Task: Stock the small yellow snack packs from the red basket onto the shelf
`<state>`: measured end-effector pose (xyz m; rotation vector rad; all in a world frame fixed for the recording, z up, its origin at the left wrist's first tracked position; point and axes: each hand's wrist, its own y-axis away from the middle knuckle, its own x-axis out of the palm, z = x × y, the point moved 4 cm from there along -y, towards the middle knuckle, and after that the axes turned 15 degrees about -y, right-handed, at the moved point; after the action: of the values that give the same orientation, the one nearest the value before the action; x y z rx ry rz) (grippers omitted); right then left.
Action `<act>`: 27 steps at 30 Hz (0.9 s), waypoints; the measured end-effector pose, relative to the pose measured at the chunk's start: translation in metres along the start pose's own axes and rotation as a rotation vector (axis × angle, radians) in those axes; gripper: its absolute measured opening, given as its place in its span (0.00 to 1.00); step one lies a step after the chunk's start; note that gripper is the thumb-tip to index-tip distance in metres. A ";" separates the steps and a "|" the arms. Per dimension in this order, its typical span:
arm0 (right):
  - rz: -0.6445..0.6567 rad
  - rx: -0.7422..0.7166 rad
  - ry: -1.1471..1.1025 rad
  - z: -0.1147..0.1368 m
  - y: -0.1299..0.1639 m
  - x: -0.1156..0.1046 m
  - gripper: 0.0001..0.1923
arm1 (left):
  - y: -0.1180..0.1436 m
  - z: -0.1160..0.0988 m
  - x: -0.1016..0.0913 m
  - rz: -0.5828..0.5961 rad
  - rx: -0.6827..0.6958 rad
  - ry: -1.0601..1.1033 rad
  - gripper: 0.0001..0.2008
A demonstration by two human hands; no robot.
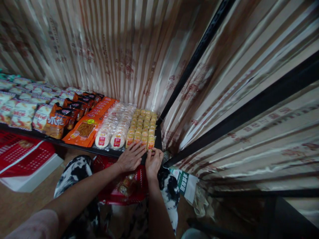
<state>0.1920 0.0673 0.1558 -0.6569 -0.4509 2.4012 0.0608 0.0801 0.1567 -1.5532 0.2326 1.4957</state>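
Note:
Small yellow-wrapped snack packs (141,123) stand in tight rows at the right end of a dark shelf (159,134). My left hand (132,156) lies with its fingers stretched out against the front packs of the middle rows. At the front right corner, my right hand (154,161) has its thumb and fingers closed at the lower edge of the last yellow snack pack (151,142). To the left of these rows lie round white crackers (118,140) in clear wrappers. Below my hands, a red basket (141,186) holds a few wrapped items (127,184).
Orange snack bags (81,131), brown-orange bags (57,121) and white bags (23,114) fill the shelf leftward. Dark poles (196,54) slant beside a patterned curtain (119,49). A red crate (25,152) on a white box sits lower left; a plastic bag (199,202) lies lower right.

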 end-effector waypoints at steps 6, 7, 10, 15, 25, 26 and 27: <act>0.026 0.006 0.001 0.002 0.000 0.001 0.11 | 0.001 0.000 0.001 0.000 -0.005 0.025 0.26; 0.033 0.011 0.006 0.002 0.000 0.002 0.11 | 0.001 0.000 0.001 0.000 -0.004 0.030 0.26; 0.045 0.020 0.010 0.002 -0.001 0.002 0.11 | 0.000 0.000 0.001 -0.006 -0.003 0.040 0.26; 0.015 0.017 -0.024 -0.003 -0.001 0.001 0.13 | 0.000 0.000 -0.001 -0.016 -0.007 0.039 0.27; 0.026 -0.046 -0.027 -0.008 -0.002 0.002 0.12 | 0.000 0.001 -0.001 -0.039 -0.030 0.066 0.25; 0.027 -0.052 -0.027 -0.008 -0.002 0.002 0.12 | 0.000 0.001 0.000 -0.041 -0.033 0.069 0.25; 0.023 -0.059 -0.029 -0.007 -0.001 0.002 0.12 | -0.001 0.001 0.000 -0.042 -0.034 0.071 0.25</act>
<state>0.1957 0.0705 0.1499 -0.6567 -0.5311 2.4301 0.0604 0.0811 0.1571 -1.6303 0.2153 1.4196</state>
